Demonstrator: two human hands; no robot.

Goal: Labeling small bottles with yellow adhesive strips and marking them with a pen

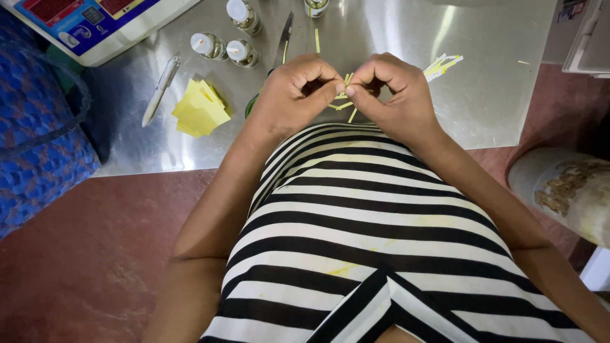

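You get bright, even overhead light, with soft streaky glare smeared across the steel table [495, 95] and a hot patch near its top edge. Your left hand [289, 95] and right hand [397, 95] are sharp and well lit, throwing only a faint shadow under the knuckles, and the pen [160, 89] drops a short shadow to its left. Wide-angle bend curves the table edge and stretches the corners; the blue bag [32, 127] sits darker, the pale wall corner top right nearly blown out.
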